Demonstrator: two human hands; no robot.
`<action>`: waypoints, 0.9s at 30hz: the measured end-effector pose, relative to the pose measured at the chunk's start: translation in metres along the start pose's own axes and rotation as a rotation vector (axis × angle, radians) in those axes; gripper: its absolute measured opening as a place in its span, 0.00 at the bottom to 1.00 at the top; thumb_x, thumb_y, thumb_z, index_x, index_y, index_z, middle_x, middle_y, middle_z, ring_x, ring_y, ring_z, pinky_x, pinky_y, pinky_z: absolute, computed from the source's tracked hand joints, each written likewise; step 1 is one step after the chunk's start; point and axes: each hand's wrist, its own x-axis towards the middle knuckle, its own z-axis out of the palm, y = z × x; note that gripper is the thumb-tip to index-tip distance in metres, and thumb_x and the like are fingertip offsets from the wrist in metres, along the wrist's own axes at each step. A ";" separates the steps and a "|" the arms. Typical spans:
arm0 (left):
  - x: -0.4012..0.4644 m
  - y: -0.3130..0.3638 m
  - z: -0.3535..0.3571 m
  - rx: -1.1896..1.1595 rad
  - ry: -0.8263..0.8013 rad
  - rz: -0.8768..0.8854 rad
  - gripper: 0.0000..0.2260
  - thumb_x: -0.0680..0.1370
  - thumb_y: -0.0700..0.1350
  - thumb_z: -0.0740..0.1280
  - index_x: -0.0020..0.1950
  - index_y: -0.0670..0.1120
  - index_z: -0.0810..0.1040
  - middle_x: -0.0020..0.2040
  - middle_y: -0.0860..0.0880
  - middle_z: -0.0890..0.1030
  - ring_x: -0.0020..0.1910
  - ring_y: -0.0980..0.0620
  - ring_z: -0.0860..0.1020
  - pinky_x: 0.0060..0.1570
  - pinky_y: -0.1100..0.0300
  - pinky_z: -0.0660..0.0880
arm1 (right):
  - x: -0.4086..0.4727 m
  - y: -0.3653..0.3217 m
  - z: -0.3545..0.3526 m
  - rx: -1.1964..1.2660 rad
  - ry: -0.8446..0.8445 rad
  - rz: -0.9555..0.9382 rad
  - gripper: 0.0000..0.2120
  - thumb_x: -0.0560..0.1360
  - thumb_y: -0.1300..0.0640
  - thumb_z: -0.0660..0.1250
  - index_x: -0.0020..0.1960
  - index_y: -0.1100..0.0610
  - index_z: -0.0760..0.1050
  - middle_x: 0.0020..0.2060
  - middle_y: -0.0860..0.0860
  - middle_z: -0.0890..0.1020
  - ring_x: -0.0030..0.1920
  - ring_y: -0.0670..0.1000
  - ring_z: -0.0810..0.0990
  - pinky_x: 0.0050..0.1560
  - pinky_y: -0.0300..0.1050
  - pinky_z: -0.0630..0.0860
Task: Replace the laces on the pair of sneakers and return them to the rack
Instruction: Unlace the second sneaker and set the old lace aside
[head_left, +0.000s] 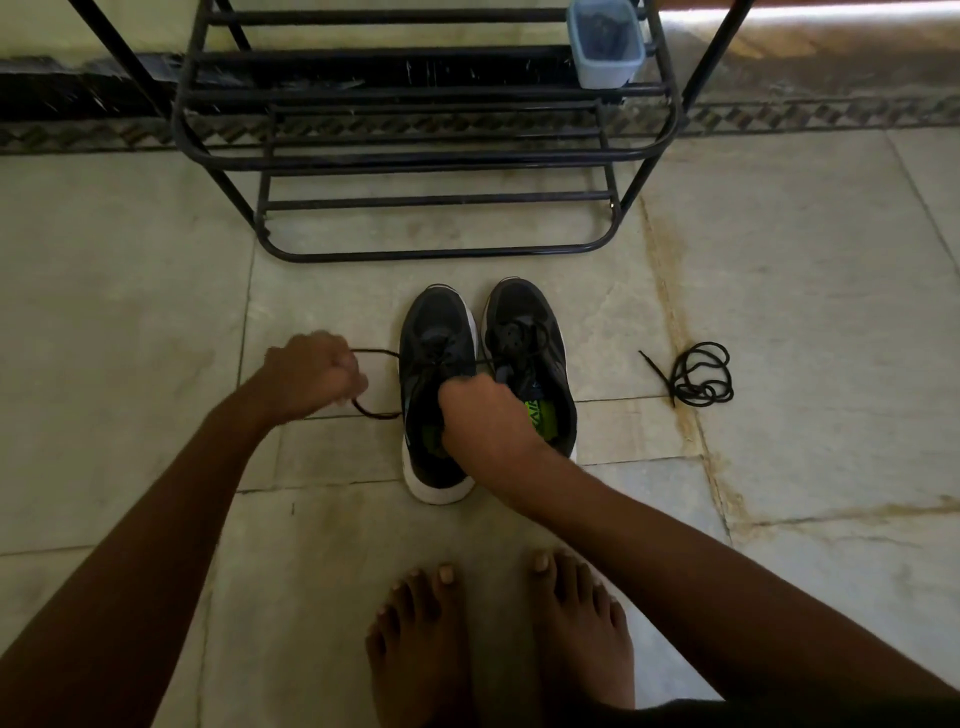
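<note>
Two black sneakers with white soles stand side by side on the floor tiles, the left sneaker (435, 338) and the right sneaker (524, 322), toes toward the rack. My left hand (311, 376) is out to the left of them and grips a dark lace (375, 354) that runs from the left sneaker's eyelets. My right hand (480, 410) sits over the gap between the two shoes, fingers curled around the other part of that lace near the tongue. A loose black lace (696, 375) lies coiled on the floor to the right.
A black metal shoe rack (431, 156) stands against the wall just beyond the sneakers, its bars bare. A pale blue plastic tub (605, 44) holding something dark sits on an upper shelf at the right. My bare feet (498, 649) are close behind the shoes.
</note>
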 end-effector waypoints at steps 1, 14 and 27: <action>-0.003 0.003 0.002 0.140 -0.074 -0.096 0.06 0.64 0.52 0.72 0.35 0.51 0.84 0.45 0.52 0.83 0.50 0.47 0.80 0.62 0.45 0.72 | 0.000 0.001 -0.008 0.008 0.033 -0.008 0.10 0.80 0.61 0.66 0.61 0.62 0.76 0.52 0.60 0.80 0.51 0.61 0.82 0.54 0.58 0.82; -0.003 0.028 0.060 -0.073 0.176 0.293 0.29 0.72 0.46 0.79 0.70 0.43 0.75 0.61 0.46 0.74 0.46 0.52 0.78 0.44 0.67 0.73 | 0.084 0.067 -0.024 0.224 0.098 -0.248 0.09 0.75 0.66 0.72 0.55 0.60 0.83 0.44 0.55 0.85 0.42 0.47 0.82 0.45 0.34 0.76; -0.014 0.023 0.076 -0.105 0.225 0.266 0.31 0.75 0.56 0.55 0.72 0.40 0.72 0.62 0.45 0.70 0.54 0.49 0.76 0.54 0.45 0.80 | 0.088 0.064 -0.014 0.258 0.097 -0.383 0.06 0.75 0.67 0.71 0.49 0.59 0.82 0.43 0.54 0.80 0.41 0.46 0.76 0.44 0.26 0.65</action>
